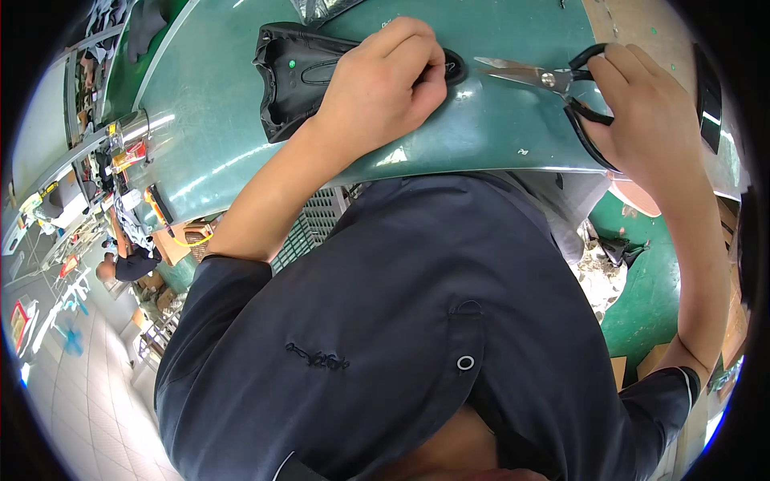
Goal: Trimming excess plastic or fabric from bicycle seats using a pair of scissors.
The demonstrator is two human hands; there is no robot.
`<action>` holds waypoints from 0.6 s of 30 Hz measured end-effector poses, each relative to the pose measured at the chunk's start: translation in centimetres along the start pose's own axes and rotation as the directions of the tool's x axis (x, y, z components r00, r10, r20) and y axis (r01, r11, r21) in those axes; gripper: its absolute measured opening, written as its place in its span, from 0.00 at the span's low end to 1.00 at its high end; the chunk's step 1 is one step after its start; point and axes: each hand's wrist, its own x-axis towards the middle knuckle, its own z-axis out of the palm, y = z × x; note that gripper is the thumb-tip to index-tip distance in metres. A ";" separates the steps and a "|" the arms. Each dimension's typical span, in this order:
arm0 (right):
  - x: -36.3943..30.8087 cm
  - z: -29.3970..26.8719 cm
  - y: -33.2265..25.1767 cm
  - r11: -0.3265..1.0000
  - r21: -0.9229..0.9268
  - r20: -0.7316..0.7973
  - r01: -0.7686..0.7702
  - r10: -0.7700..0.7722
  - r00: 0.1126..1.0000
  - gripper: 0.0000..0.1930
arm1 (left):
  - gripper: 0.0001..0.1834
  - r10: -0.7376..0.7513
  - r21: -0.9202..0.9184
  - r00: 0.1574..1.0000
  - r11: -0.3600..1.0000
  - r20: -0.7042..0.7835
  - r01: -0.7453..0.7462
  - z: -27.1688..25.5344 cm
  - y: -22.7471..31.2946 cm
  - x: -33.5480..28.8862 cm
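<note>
A black moulded piece shaped like a short swim fin (293, 74) lies on the green tabletop, its wide, ridged end to the left. A small green dot marks its upper face. My left hand (387, 80) is closed on its narrower right part, with the rounded tip showing past my fingers. To the right, my right hand (646, 108) grips a pair of scissors (549, 78) by the black handles. Their metal blades are slightly apart and point left toward the tip, a short gap away from it.
The green tabletop (497, 132) curves along my front. A dark plastic bag (325, 10) lies at its far edge. Below are a grey crate (325, 212) and cardboard boxes (654, 361). An orange-black tool (158, 205) lies at the left, and another person (136, 264) is farther off.
</note>
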 end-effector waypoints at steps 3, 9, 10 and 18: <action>0.6 0.1 -0.1 1.000 0.024 0.033 0.018 -0.018 0.999 0.19 | 0.08 0.032 -0.020 0.999 0.999 -0.022 -0.033 0.1 -0.4 -0.8; 2.0 0.3 0.1 0.993 0.003 0.042 0.120 -0.120 0.992 0.20 | 0.08 -0.109 -0.108 0.993 0.989 -0.037 0.104 -0.1 0.5 -1.0; 2.2 0.3 0.0 0.992 -0.006 0.033 0.128 -0.127 0.991 0.20 | 0.08 -0.118 -0.112 0.992 0.987 -0.052 0.111 -0.3 0.9 -0.7; 3.0 0.2 -0.5 0.987 -0.059 0.039 0.150 -0.148 0.988 0.21 | 0.09 0.042 -0.054 0.995 0.997 -0.090 -0.047 0.3 -0.4 -0.7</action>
